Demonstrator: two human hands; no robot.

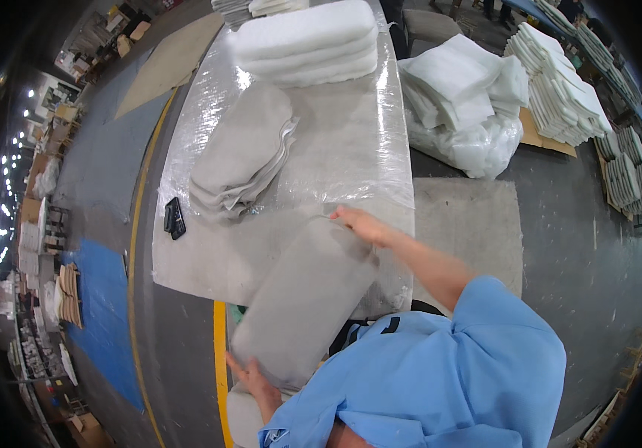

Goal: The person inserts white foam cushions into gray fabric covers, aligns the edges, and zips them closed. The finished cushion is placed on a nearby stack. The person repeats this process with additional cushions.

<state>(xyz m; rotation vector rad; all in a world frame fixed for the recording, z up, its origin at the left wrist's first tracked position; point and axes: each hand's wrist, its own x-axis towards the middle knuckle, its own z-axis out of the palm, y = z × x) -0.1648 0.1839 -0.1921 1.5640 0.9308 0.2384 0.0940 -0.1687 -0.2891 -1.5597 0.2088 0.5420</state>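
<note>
A grey padded cushion (302,291) lies slantwise in front of me, its far end over the table and its near end past the table's front edge. At the far end, my right hand (363,226) grips the cushion's corner, fingers closed on its edge. My left hand (256,382) is at the near end, holding it from below with the thumb and fingers partly spread; some of its fingers are hidden. Farther up the table is a stack of grey fabric covers (242,145) with uneven edges.
White padding slabs (306,41) are piled at the far end of the plastic-covered table (351,134). A small black device (174,219) sits near the left edge. To the right are white pads (459,82) over a plastic bag (478,145), and another white stack (560,89).
</note>
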